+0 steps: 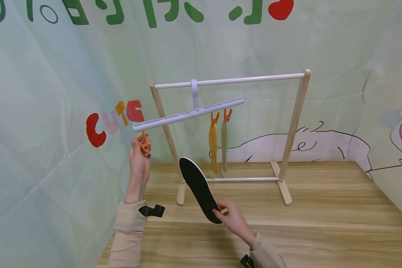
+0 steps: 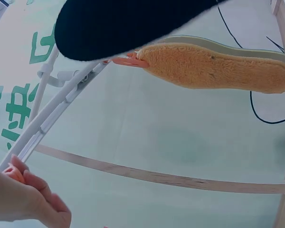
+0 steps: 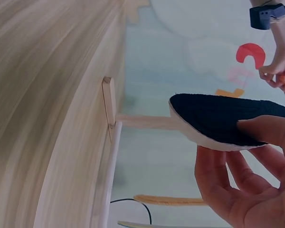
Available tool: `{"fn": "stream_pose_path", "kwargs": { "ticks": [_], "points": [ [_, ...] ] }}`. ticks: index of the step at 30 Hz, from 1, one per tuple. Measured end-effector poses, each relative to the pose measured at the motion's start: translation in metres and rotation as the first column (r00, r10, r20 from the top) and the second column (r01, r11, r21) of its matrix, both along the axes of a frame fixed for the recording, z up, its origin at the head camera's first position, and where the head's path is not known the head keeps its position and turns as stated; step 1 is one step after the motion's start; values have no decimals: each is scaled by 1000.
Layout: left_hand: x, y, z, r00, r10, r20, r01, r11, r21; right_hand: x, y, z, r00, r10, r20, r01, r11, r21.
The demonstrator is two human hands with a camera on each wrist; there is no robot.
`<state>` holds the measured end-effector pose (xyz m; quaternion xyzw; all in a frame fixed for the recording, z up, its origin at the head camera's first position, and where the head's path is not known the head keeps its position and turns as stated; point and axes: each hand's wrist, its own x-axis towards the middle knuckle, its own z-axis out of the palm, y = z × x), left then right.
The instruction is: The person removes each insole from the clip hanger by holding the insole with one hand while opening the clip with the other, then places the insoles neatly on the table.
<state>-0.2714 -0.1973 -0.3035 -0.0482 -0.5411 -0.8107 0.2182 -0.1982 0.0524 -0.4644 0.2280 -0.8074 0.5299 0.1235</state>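
In the head view my left hand pinches an orange clip below the left end of a white hanger. The hanger tilts, its left end lower. My right hand grips the lower end of a black insole with a white edge. In the right wrist view the thumb lies on the insole's dark face and the fingers sit beneath. From the hanger's right half hang a yellow-orange fuzzy insole and a pale green insole, each by an orange clip.
The hanger hooks over the top bar of a rack with wooden side posts, standing on a wood-grain table. Behind and to the left hangs a printed cloth backdrop.
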Motion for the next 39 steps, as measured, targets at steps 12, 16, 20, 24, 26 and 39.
{"fn": "stream_pose_path", "kwargs": {
  "ticks": [12,16,20,24,26,39],
  "points": [
    [0,-3,1,999,39,37,-38,999,-16,14,17,3,996,22,92,-26,999,45],
    [1,-5,3,999,41,25,-40,999,-13,20,24,6,990,8,143,-16,999,52],
    [2,-8,4,999,41,8,-41,999,-2,23,33,9,983,-15,181,6,999,51],
    [2,-9,4,999,45,-9,-45,999,0,23,42,7,979,-44,197,34,998,57],
    [2,-9,4,999,52,-17,-51,999,9,22,47,5,980,-61,189,49,996,71],
    [-1,-14,2,998,43,-49,-38,993,116,23,78,-7,979,-132,155,109,983,149]
  ]
}}
